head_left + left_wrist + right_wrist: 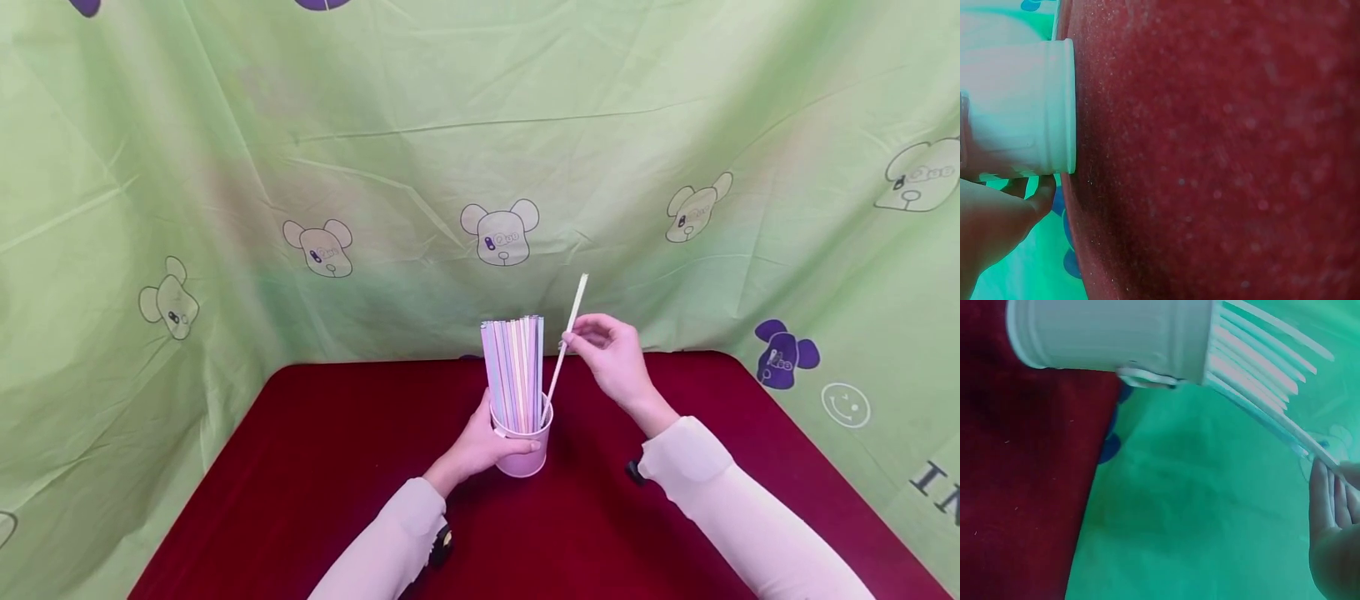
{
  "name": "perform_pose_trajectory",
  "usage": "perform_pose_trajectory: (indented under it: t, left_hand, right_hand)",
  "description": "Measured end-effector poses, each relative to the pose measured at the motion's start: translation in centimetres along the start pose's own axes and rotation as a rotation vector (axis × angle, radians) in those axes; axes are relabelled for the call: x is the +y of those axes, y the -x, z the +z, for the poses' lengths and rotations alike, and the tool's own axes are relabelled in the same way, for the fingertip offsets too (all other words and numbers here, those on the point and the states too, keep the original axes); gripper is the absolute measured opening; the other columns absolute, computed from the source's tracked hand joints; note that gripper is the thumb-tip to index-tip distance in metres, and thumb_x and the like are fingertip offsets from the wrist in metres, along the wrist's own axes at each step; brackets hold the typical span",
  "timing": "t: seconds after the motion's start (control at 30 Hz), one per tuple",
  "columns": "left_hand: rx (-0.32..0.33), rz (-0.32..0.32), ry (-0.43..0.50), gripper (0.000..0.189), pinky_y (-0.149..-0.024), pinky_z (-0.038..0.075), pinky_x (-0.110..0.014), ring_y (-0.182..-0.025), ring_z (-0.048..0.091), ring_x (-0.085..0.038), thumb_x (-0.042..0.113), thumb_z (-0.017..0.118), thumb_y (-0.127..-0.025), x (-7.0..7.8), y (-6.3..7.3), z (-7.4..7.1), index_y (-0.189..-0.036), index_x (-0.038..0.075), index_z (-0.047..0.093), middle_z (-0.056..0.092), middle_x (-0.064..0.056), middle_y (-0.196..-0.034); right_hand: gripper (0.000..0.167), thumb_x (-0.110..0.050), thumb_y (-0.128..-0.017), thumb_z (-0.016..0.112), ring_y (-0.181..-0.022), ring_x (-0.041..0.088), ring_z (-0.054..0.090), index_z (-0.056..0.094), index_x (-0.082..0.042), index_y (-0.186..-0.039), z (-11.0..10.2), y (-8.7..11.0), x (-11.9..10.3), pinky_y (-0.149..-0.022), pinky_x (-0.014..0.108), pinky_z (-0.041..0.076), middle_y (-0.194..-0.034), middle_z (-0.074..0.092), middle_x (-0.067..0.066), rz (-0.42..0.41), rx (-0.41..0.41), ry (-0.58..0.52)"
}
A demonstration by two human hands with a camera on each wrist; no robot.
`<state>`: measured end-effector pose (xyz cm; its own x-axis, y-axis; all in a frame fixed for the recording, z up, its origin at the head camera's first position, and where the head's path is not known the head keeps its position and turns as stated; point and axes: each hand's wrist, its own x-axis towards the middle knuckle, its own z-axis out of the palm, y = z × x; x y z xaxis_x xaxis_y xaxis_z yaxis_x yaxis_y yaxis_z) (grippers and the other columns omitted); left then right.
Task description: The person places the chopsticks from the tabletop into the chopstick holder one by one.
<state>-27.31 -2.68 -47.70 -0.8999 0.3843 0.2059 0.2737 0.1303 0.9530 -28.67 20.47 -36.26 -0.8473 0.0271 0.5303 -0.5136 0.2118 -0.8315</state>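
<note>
A small pink bucket (521, 462) stands on the red tabletop, packed with a bundle of pastel straws (513, 371). My left hand (476, 440) grips the bucket from the left side, thumb across its front and fingers behind, partly hidden. In the left wrist view the bucket's lower wall (1013, 106) shows beside that hand. Between thumb and fingertips my right hand (617, 362) pinches one pale yellow straw (576, 307) at about mid-length. This straw leans to the right of the bundle, its lower end inside the bucket's rim.
The table (322, 483) has a dark red cloth cover. Behind and around it hangs a green curtain (405, 167) printed with bear heads. A small metal loop (1147, 378) sticks out near the bucket's rim. Black bands (636, 472) show at both wrists.
</note>
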Motion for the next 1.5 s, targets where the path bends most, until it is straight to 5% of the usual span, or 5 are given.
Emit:
perform_pose_trajectory:
  t: [0.13,0.47,0.8,1.17,1.5]
  left_hand:
    - [-0.005,0.007,0.007,0.107,-0.109,0.042,-0.039,-0.124,0.056,-0.014,0.020,0.095,-0.069,-0.2,-0.1,0.0,-0.154,0.025,0.030,0.055,0.003,-0.141]
    - [-0.008,0.014,0.027,0.106,-0.109,0.041,-0.038,-0.123,0.057,-0.014,0.018,0.095,-0.069,-0.5,-0.1,0.2,-0.154,0.024,0.031,0.056,0.003,-0.140]
    - [-0.014,0.029,0.030,0.107,-0.109,0.041,-0.037,-0.123,0.057,-0.013,0.017,0.095,-0.069,-0.4,-0.1,0.1,-0.154,0.024,0.030,0.055,0.003,-0.140]
    - [-0.002,0.031,-0.002,0.106,-0.110,0.041,-0.038,-0.125,0.055,-0.015,0.018,0.094,-0.070,-0.3,-0.2,0.0,-0.154,0.019,0.030,0.055,0.000,-0.142]
    - [-0.005,0.030,0.006,0.105,-0.110,0.041,-0.039,-0.125,0.055,-0.016,0.018,0.094,-0.070,-0.2,-0.1,0.0,-0.154,0.020,0.031,0.055,0.000,-0.141]
  right_hand:
    - [0.017,0.001,-0.090,0.075,-0.081,0.012,0.072,0.069,0.009,-0.104,1.0,0.7,0.7,-0.075,0.019,0.058,-0.093,0.072,0.022,0.003,-0.094,0.123]
    - [0.015,0.012,-0.087,0.072,-0.083,0.044,0.071,0.066,0.018,-0.100,2.6,2.4,-1.1,-0.073,0.022,0.059,-0.088,0.070,0.031,0.020,-0.171,0.171]
    - [0.015,0.011,-0.086,0.073,-0.083,0.036,0.071,0.068,0.016,-0.099,2.7,3.3,-1.0,-0.074,0.021,0.058,-0.088,0.070,0.029,0.050,-0.176,0.167]
    - [0.017,0.004,-0.087,0.077,-0.084,0.024,0.071,0.071,0.010,-0.101,2.9,2.7,3.6,-0.074,0.016,0.056,-0.090,0.073,0.022,0.078,-0.139,0.153]
    - [0.020,-0.007,-0.088,0.080,-0.089,0.024,0.072,0.072,0.003,-0.104,1.9,2.6,2.8,-0.077,0.022,0.058,-0.095,0.075,0.015,0.084,-0.183,0.199]
